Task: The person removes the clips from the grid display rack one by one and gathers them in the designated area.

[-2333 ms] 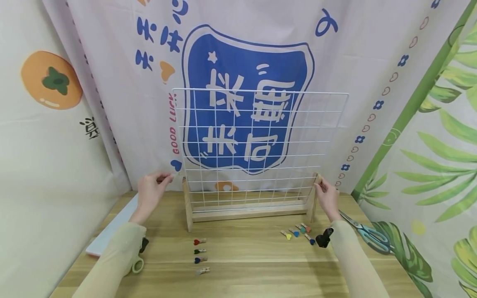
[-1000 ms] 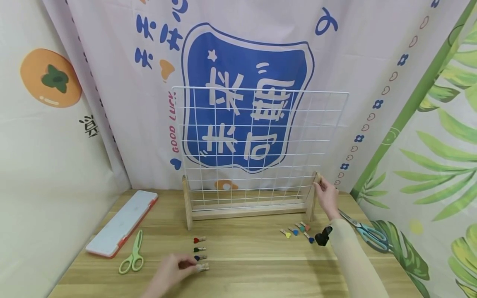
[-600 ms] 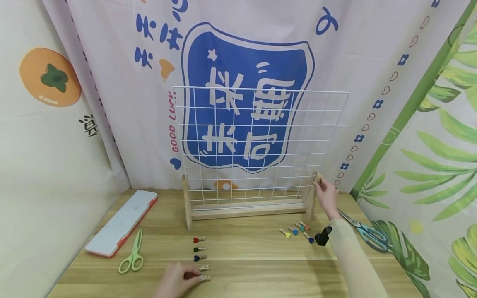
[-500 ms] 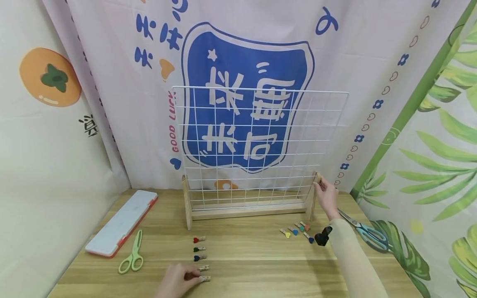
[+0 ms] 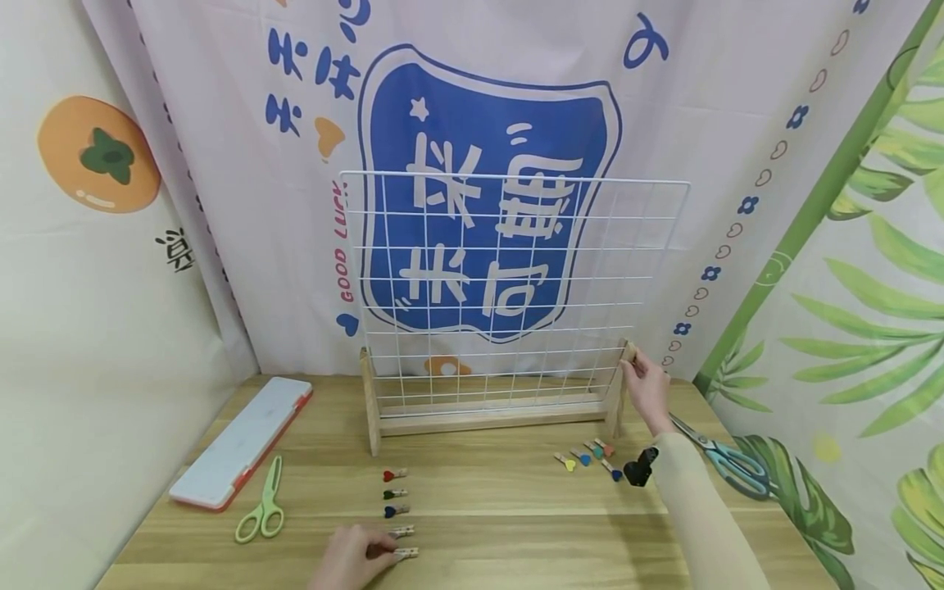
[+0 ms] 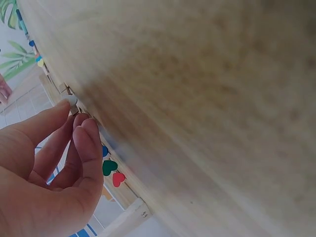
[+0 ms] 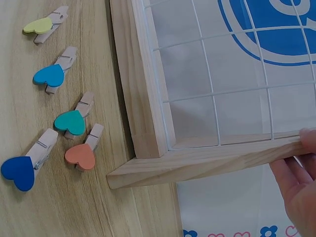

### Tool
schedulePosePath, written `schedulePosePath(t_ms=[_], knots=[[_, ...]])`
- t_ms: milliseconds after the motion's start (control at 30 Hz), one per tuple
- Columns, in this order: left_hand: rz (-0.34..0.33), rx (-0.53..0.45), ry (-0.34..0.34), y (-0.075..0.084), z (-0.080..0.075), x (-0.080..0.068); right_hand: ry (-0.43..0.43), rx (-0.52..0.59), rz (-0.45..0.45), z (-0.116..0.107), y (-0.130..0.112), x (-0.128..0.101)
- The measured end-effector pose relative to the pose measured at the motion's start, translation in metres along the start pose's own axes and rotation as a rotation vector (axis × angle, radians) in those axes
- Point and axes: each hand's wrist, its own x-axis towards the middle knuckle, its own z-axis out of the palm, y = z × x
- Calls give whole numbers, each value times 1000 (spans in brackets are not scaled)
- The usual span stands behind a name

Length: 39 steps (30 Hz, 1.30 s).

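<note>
My left hand [image 5: 352, 557] pinches a small wooden clothespin [image 5: 406, 553] with a white heart [image 6: 72, 100] between thumb and fingers, low over the table. Beyond it, in a column, lie several more heart clothespins: one partly covered by the fingers [image 5: 401, 532], a dark blue one [image 5: 396, 511], a green one [image 5: 394, 493] and a red one [image 5: 394, 475]. My right hand [image 5: 646, 389] grips the top of the right wooden post [image 5: 618, 393] of a stand that carries a white wire grid [image 5: 509, 279].
Right of centre lie several clothespins with yellow [image 7: 37, 25], light blue [image 7: 49, 75], teal, orange and dark blue hearts. Green scissors [image 5: 261, 512] and a white and red flat case [image 5: 239, 447] lie at left, teal-handled scissors [image 5: 730, 467] at right.
My left hand has come down from beside the left post to the near end of the clothespin column, where one more clothespin now shows. My right hand stays on the post.
</note>
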Motion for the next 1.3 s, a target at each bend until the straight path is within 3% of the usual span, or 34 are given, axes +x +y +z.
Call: schedulePosePath(t_ms=[400,1000,1133,1300], knots=[[-28,-48,-17,-2,1,-1,3,2,-8,-2,-1,1],[-46,-82,-9,1,-3,0,-81,-25,-33,-8,3,2],[-75,-66,40,1,-13,2,-124,-40,-29,-11,7,-2],[-66,9,209,1,-37,12,-150,-86,-35,-14,14,-10]])
